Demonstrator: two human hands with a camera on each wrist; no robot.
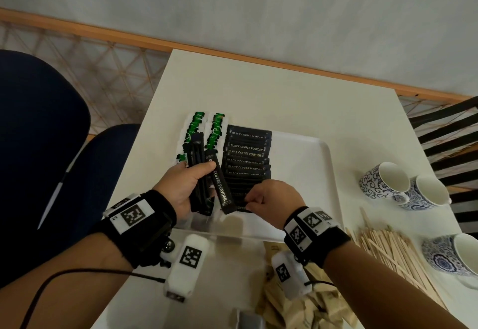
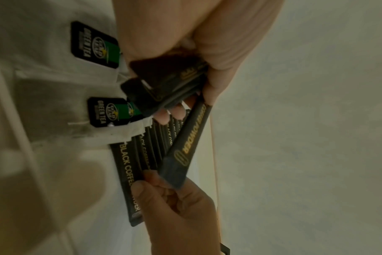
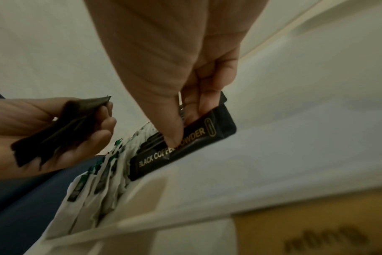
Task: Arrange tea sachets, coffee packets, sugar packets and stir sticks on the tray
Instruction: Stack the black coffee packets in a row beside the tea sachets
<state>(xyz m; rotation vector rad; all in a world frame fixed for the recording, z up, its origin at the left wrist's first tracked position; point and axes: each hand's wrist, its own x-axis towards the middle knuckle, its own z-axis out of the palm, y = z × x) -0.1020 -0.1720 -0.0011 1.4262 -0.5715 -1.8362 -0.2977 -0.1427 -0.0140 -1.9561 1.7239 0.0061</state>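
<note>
Left hand (image 1: 184, 186): centre-left of the head view, fingers curled round a bundle of black coffee sticks (image 1: 198, 173), one stick (image 1: 220, 183) fanning out toward the lower right.
Right hand (image 1: 271, 199): just right of it, thumb and fingers pinching the end of a coffee packet (image 3: 185, 143) at the near end of the row.
Coffee row (image 1: 247, 158): overlapping black packets lying on the white tray (image 1: 310, 173), mid-frame.
Tea sachets (image 1: 204, 132): two green-tagged columns along the tray's left side.
Stir sticks (image 1: 388, 251): heap on the table, lower right.
Brown packets (image 1: 297, 300): pile at the bottom centre, off the tray.
Cups (image 1: 403, 186): blue-patterned, right edge.
</note>
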